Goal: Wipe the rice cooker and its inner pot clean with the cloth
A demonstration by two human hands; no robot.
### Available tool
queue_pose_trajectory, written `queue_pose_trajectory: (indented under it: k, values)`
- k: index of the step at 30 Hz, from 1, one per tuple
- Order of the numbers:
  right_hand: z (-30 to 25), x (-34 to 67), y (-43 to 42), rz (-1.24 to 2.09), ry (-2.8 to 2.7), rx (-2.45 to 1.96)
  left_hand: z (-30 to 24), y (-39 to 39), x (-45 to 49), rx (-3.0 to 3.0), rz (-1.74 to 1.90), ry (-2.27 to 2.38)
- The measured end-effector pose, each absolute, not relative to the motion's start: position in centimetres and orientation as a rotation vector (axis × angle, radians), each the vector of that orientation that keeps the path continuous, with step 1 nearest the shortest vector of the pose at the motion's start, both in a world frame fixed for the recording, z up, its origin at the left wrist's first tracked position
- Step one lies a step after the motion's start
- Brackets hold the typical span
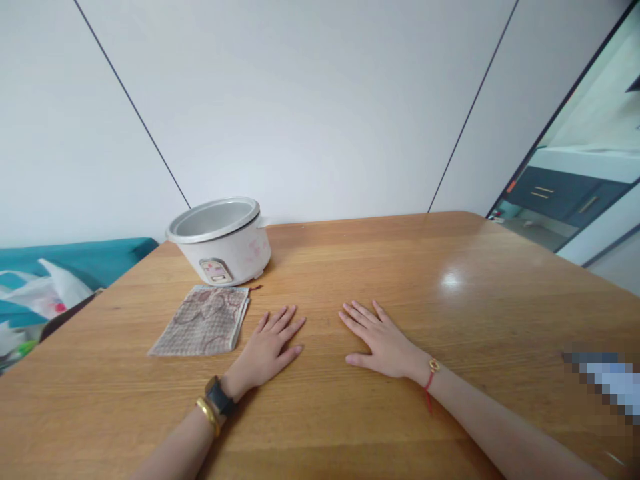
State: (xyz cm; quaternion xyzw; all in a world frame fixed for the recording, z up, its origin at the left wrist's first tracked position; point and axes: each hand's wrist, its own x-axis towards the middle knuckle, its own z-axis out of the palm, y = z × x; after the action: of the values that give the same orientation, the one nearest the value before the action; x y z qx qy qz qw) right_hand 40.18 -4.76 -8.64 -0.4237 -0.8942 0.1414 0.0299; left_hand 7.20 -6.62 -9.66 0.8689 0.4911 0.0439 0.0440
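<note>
My left hand [269,349] lies flat on the wooden table [350,413], fingers spread, holding nothing. Just left of it is a folded checked cloth [203,323] with a brownish pattern, apart from the fingers. Behind the cloth stands a white rice cooker [233,250] without a lid; its front has a small panel and pink flower prints. The bottom of its inside is hidden from this angle. My right hand [383,341] also rests palm down on the wood, fingers apart and nothing in it. A gap of bare wood separates the two hands.
A pale wall [325,120] rises behind the table's far edge. To the left, a teal seat [100,257] carries white plastic bags [53,287]. A pixelated object [607,380] lies near the right edge. Dark cabinets [555,193] show through an opening at far right.
</note>
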Motion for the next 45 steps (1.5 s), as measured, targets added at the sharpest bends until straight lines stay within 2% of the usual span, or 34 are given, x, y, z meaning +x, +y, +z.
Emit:
queue_pose_trajectory:
  k: [34, 45]
  values:
    - [-9.48, 40.44, -4.52, 0.374, -2.753, -1.251, -10.02, -6.57, 7.02, 2.691, 0.24, 1.517]
    - [-9.12, 40.29, -4.52, 0.408, -2.763, -1.265, -9.51, -6.56, 7.16, 2.622, 0.161, 1.5]
